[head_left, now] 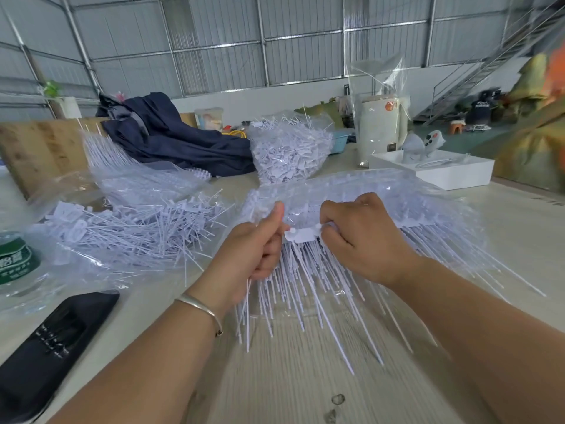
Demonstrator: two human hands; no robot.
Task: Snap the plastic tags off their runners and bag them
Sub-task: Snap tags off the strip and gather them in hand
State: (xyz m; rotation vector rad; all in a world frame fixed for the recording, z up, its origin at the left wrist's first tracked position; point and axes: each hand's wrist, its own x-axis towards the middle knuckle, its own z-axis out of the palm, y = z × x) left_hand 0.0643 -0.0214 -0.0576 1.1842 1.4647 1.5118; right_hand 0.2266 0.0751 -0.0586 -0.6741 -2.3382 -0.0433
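Here, a white runner (301,234) of plastic tags sits at the centre of the surface (284,377), held up between both hands over a clear sheet piled with more runners (406,209); its thin white stems (305,289) fan out toward the near edge. The left hand (253,252) grips a bundle of stems, fingers (269,255) curled round them and thumb raised against the runner's left end; a silver bangle (200,307) circles that wrist. The right hand (360,237) pinches the runner's right end, its fingers bent down over the strip. To the left lies an open clear bag (76,255) heaped with loose tags (137,228); farther back stands a fuller bag of tags (290,151). A dark blue garment (171,139) lies at the far left, just beside that fuller bag. At the near left are a green-labelled bottle (15,261) and a black case (52,347). Far right, a white tray (449,175) holds grey objects, and a white canister (380,130) wrapped in clear film stands behind it.
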